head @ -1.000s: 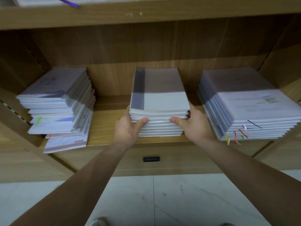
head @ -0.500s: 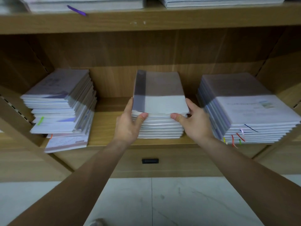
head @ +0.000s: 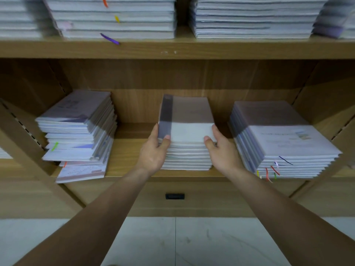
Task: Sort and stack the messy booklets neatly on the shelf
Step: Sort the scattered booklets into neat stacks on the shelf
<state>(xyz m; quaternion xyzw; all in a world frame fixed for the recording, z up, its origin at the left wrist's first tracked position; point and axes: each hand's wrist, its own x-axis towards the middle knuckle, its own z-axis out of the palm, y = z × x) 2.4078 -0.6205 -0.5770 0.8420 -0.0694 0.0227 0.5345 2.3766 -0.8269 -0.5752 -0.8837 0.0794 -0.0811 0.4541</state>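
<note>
The left hand holds the front left corner of the middle stack of booklets, with the thumb on the top cover and the fingers along the side. The right hand holds the front right corner in the same way. This stack stands on the wooden shelf. Near it on the left is the uneven, slipped left stack, and on the right the tidier right stack. More booklets lie on the upper shelf.
</note>
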